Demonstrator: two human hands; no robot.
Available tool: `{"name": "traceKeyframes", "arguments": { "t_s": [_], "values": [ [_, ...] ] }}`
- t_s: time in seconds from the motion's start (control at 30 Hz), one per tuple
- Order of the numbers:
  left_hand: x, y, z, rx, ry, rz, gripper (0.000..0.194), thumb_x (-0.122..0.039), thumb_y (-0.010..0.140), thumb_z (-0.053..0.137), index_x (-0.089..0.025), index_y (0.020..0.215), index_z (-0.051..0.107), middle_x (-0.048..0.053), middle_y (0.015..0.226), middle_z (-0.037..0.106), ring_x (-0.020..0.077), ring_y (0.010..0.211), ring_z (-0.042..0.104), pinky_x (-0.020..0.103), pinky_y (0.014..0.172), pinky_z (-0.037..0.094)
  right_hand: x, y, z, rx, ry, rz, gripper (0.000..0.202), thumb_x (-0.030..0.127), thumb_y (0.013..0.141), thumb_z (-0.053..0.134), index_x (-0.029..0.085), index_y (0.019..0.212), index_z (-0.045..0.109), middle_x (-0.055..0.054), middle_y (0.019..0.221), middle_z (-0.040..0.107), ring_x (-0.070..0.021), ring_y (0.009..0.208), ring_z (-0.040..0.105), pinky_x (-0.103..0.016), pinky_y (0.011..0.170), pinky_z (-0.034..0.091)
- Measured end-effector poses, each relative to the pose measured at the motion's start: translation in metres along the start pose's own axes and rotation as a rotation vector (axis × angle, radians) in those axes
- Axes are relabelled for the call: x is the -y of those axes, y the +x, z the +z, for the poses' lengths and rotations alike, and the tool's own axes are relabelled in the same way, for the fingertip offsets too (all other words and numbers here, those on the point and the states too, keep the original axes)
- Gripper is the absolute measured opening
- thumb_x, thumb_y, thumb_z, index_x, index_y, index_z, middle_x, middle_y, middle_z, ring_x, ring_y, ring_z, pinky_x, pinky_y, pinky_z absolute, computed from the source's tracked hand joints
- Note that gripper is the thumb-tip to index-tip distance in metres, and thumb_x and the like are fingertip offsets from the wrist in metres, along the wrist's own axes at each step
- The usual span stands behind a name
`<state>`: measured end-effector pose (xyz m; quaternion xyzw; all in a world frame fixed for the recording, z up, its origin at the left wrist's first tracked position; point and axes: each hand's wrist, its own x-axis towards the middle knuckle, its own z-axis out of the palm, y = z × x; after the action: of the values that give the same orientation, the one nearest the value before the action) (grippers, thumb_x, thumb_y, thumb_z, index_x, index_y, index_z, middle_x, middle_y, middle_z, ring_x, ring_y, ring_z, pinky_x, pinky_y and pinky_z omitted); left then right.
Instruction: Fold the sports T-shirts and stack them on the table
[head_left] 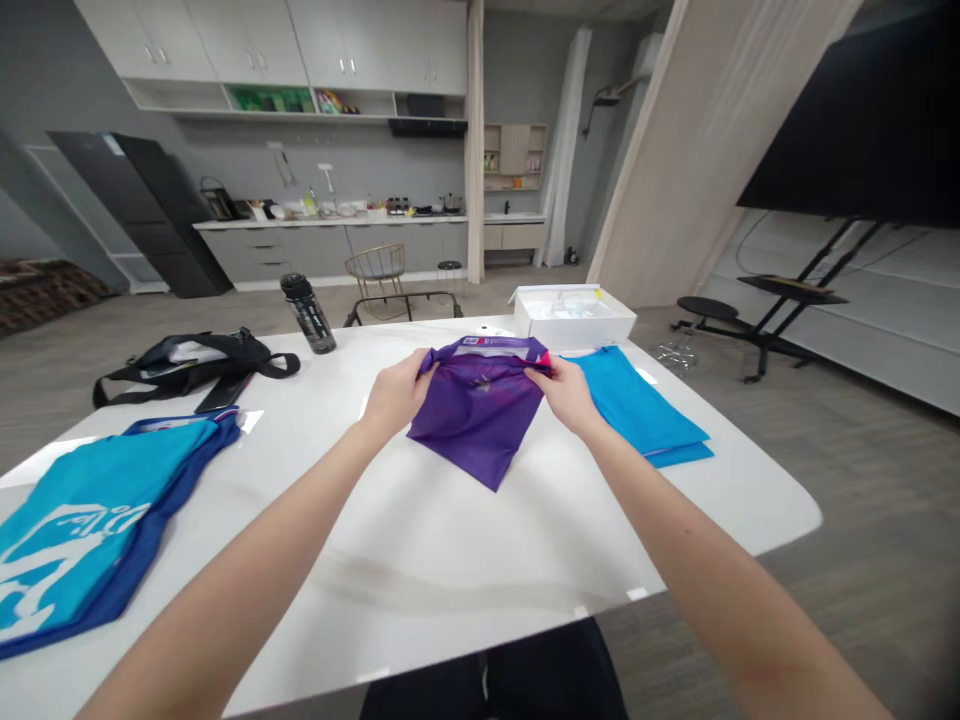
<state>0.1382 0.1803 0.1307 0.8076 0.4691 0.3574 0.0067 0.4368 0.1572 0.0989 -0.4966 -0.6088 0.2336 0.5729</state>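
Observation:
A folded purple shirt [480, 410] hangs over the middle of the white table, its lower corner pointing towards me. My left hand [401, 392] is closed on its upper left edge, and my right hand [562, 390] pinches its upper right edge, where a bit of pink shows. Between the hands runs a lighter band with a small label. Just right of my right hand lies a folded bright blue cloth garment [637, 405]. Over at the left, a light blue shirt with white print [90, 520] rests on a dark blue one [161, 520].
An open white box [574, 325] stands at the table's [465, 580] far edge. Toward the back left are a black bottle [309, 315], a black bag [191, 365] and a dark phone [223, 393]. Beyond the table stands a chair [377, 265]; a stool [705, 308] is at the right.

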Motion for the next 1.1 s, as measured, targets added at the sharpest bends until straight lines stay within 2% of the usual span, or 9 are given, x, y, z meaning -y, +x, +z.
{"name": "traceKeyframes", "arguments": {
  "t_s": [0.17, 0.3, 0.43, 0.53, 0.67, 0.73, 0.8, 0.9, 1.1],
  "values": [
    [-0.076, -0.015, -0.006, -0.020, -0.217, 0.099, 0.028, -0.043, 0.098, 0.049, -0.023, 0.111, 0.064, -0.001, 0.077, 0.066, 0.0167, 0.068, 0.060, 0.026, 0.069, 0.045, 0.042, -0.053, -0.090, -0.068, 0.070, -0.004, 0.033, 0.039, 0.083, 0.072, 0.023, 0.111, 0.076, -0.003, 0.112, 0.076, -0.0281, 0.106, 0.069, -0.045, 0.099, 0.054],
    [-0.147, -0.017, 0.005, 0.003, -0.455, 0.079, 0.026, -0.044, 0.097, 0.053, -0.023, 0.106, 0.066, -0.003, 0.076, 0.064, 0.0149, 0.069, 0.057, 0.025, 0.069, 0.045, 0.067, -0.084, -0.158, -0.167, 0.056, -0.007, 0.031, 0.038, 0.081, 0.077, 0.024, 0.109, 0.077, -0.003, 0.110, 0.076, -0.0277, 0.102, 0.070, -0.046, 0.097, 0.055],
    [-0.209, -0.015, 0.038, 0.074, -0.751, 0.018, 0.027, -0.045, 0.096, 0.055, -0.022, 0.104, 0.066, 0.000, 0.088, 0.069, 0.0173, 0.080, 0.061, 0.026, 0.074, 0.047, 0.072, -0.093, -0.220, -0.262, -0.012, -0.028, 0.032, 0.037, 0.078, 0.080, 0.023, 0.107, 0.077, -0.003, 0.108, 0.076, -0.0268, 0.102, 0.070, -0.046, 0.099, 0.054],
    [-0.238, -0.008, 0.084, 0.134, -0.895, -0.026, 0.026, -0.044, 0.096, 0.056, -0.021, 0.104, 0.066, 0.001, 0.093, 0.070, 0.0180, 0.085, 0.061, 0.027, 0.078, 0.049, 0.057, -0.086, -0.261, -0.300, -0.055, -0.026, 0.033, 0.036, 0.076, 0.081, 0.022, 0.105, 0.076, -0.003, 0.104, 0.077, -0.0252, 0.100, 0.070, -0.045, 0.100, 0.053],
    [-0.252, 0.007, 0.164, 0.200, -0.973, -0.141, 0.024, -0.042, 0.092, 0.061, -0.020, 0.101, 0.067, 0.002, 0.087, 0.068, 0.0169, 0.079, 0.060, 0.026, 0.071, 0.050, 0.010, -0.064, -0.302, -0.277, -0.094, 0.042, 0.033, 0.036, 0.074, 0.081, 0.020, 0.102, 0.076, -0.004, 0.102, 0.077, -0.0230, 0.098, 0.070, -0.042, 0.099, 0.052],
    [-0.253, 0.016, 0.203, 0.239, -0.990, -0.208, 0.022, -0.040, 0.090, 0.063, -0.019, 0.096, 0.067, 0.001, 0.080, 0.066, 0.0155, 0.071, 0.058, 0.025, 0.065, 0.049, -0.020, -0.049, -0.315, -0.244, -0.114, 0.083, 0.033, 0.037, 0.073, 0.081, 0.020, 0.101, 0.076, -0.004, 0.100, 0.077, -0.0224, 0.095, 0.070, -0.041, 0.098, 0.052],
    [-0.254, 0.028, 0.234, 0.277, -1.024, -0.286, 0.021, -0.039, 0.089, 0.063, -0.019, 0.094, 0.066, -0.001, 0.074, 0.062, 0.0139, 0.063, 0.055, 0.024, 0.056, 0.047, -0.051, -0.033, -0.324, -0.212, -0.134, 0.117, 0.034, 0.038, 0.072, 0.080, 0.019, 0.100, 0.076, -0.003, 0.098, 0.077, -0.0220, 0.093, 0.070, -0.041, 0.095, 0.053],
    [-0.256, 0.050, 0.265, 0.296, -1.085, -0.374, 0.021, -0.038, 0.087, 0.064, -0.018, 0.093, 0.065, -0.002, 0.070, 0.058, 0.0118, 0.054, 0.051, 0.023, 0.046, 0.044, -0.089, -0.008, -0.333, -0.191, -0.155, 0.153, 0.035, 0.037, 0.070, 0.079, 0.019, 0.100, 0.076, -0.003, 0.097, 0.077, -0.0215, 0.089, 0.070, -0.040, 0.091, 0.054],
    [-0.250, 0.102, 0.300, 0.263, -1.067, -0.398, 0.018, -0.036, 0.083, 0.065, -0.018, 0.083, 0.065, -0.001, 0.067, 0.059, 0.0120, 0.049, 0.053, 0.023, 0.043, 0.045, -0.134, 0.043, -0.338, -0.205, -0.181, 0.205, 0.036, 0.031, 0.069, 0.077, 0.016, 0.101, 0.076, -0.005, 0.097, 0.077, -0.0213, 0.088, 0.069, -0.039, 0.090, 0.054]
  ]
}}
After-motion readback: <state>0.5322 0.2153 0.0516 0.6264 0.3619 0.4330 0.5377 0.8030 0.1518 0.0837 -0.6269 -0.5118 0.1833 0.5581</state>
